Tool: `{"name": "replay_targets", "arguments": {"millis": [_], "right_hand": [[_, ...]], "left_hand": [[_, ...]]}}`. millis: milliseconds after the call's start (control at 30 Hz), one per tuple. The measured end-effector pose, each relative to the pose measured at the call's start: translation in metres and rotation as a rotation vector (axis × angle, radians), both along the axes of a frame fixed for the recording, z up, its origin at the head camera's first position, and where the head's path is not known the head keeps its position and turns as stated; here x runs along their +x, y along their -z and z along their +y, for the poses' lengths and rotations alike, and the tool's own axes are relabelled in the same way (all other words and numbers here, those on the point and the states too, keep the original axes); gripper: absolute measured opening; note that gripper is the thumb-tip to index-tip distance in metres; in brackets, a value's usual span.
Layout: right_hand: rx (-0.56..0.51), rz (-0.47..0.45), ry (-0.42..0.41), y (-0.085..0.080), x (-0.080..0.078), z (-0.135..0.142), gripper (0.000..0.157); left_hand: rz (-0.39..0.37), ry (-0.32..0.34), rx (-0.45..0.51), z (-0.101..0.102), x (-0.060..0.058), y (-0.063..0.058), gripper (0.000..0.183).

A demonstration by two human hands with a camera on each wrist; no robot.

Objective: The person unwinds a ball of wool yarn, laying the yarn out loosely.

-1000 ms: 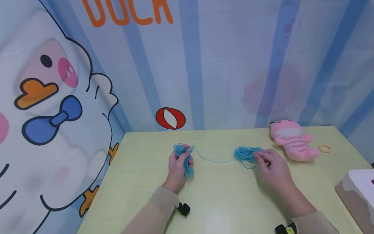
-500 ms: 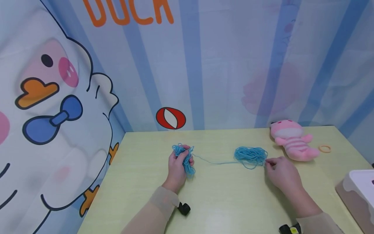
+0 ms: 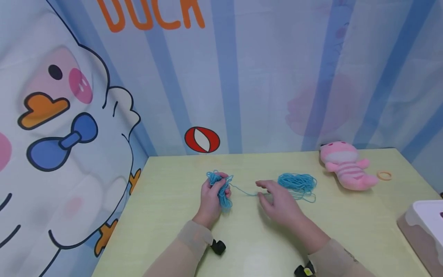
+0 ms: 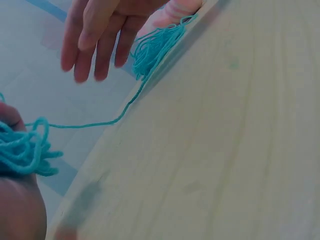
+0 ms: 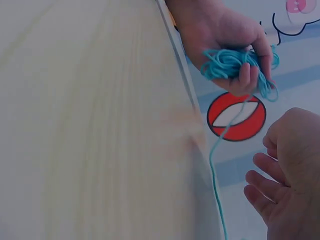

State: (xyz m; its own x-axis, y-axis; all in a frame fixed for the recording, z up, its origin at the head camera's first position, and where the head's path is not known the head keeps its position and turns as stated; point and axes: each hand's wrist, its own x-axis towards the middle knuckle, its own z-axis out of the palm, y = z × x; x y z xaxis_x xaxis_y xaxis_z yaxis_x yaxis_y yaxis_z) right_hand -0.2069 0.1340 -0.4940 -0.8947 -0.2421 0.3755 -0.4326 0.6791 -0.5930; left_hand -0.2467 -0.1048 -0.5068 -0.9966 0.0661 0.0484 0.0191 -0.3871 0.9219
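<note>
A bunch of blue yarn (image 3: 224, 199) is gripped in my left hand (image 3: 210, 196), its loops poking out past the fingers and thumb. From it a single strand (image 4: 85, 126) runs right to a second, looped hank of yarn (image 3: 298, 182) lying on the table. Between the two, my right hand (image 3: 282, 204) hovers close by the strand with fingers spread and nothing held; the left wrist view shows its fingers (image 4: 102, 55) hanging relaxed. In the right wrist view the bunch (image 5: 230, 64) sits in the left palm, fingers curled over it.
A pink striped plush toy (image 3: 347, 169) lies at the back right of the table (image 3: 166, 231), with a small orange ring (image 3: 384, 176) beside it. A white and brown box (image 3: 420, 227) stands at the right edge. A printed curtain (image 3: 263, 77) hangs behind the table.
My right hand has left the right end of the hank and moved left toward the strand, its fingers opening. Some loops now spread at the hank's lower edge. The left hand stays nearly still.
</note>
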Motion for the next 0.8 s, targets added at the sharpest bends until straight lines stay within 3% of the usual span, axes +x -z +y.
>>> {"name": "replay_targets", "arguments": {"millis": [200,300,400,567,800], "right_hand": [[-0.031,-0.144,-0.084,0.007,-0.016,-0.043,0.048],[-0.057,-0.177,-0.077,0.009,-0.022,-0.056,0.048],[-0.086,-0.189,-0.037,0.009,-0.023,-0.061,0.038],[-0.142,-0.169,0.042,0.005,-0.020,-0.056,0.020],[-0.172,-0.135,0.093,-0.004,-0.010,-0.024,0.020]], "left_hand": [[0.008,0.037,-0.005,0.002,0.001,-0.001,0.012],[0.014,0.052,-0.013,0.002,0.000,-0.001,0.013],[0.012,0.070,-0.015,0.002,0.000,0.000,0.013],[0.005,0.075,-0.028,0.002,-0.001,0.000,0.016],[-0.030,0.049,-0.057,0.001,-0.003,0.003,0.019]]}}
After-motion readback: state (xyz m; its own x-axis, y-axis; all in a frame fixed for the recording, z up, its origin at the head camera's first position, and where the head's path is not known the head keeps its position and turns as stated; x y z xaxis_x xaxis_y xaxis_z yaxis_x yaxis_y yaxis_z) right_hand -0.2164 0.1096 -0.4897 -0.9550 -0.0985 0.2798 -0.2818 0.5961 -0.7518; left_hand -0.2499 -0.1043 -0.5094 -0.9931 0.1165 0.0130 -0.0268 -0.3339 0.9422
